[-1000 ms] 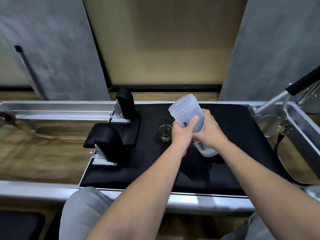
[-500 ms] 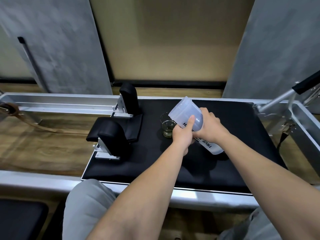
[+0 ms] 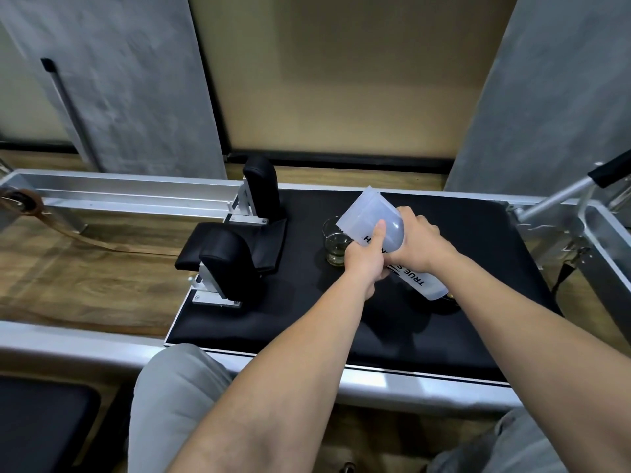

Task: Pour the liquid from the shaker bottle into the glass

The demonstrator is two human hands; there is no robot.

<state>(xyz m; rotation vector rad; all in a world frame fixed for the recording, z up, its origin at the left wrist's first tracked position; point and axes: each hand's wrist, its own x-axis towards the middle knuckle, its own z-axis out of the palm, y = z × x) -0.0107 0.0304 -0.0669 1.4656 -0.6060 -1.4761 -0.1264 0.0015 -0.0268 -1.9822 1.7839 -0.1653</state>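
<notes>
Since the earlier frame the translucent white plastic shaker bottle (image 3: pixel 370 221) has tipped further over, its open mouth now lowered to the left and overlapping the rim of the small clear drinking glass (image 3: pixel 336 245). The bottle lies steeply tilted, base up and to the right, with black lettering along its side. The left hand (image 3: pixel 367 264) grips it from the near side, thumb pressed up against the wall. The right hand (image 3: pixel 418 242) wraps around it from the far right, fingers curled over the body. The glass stands upright on the black padded carriage (image 3: pixel 478 322), just left of both hands, holding a shallow layer of yellowish liquid. No stream can be made out. Two black shoulder rests (image 3: pixel 227 264) stand at the carriage's left end, within the silver metal frame (image 3: pixel 119 192).
</notes>
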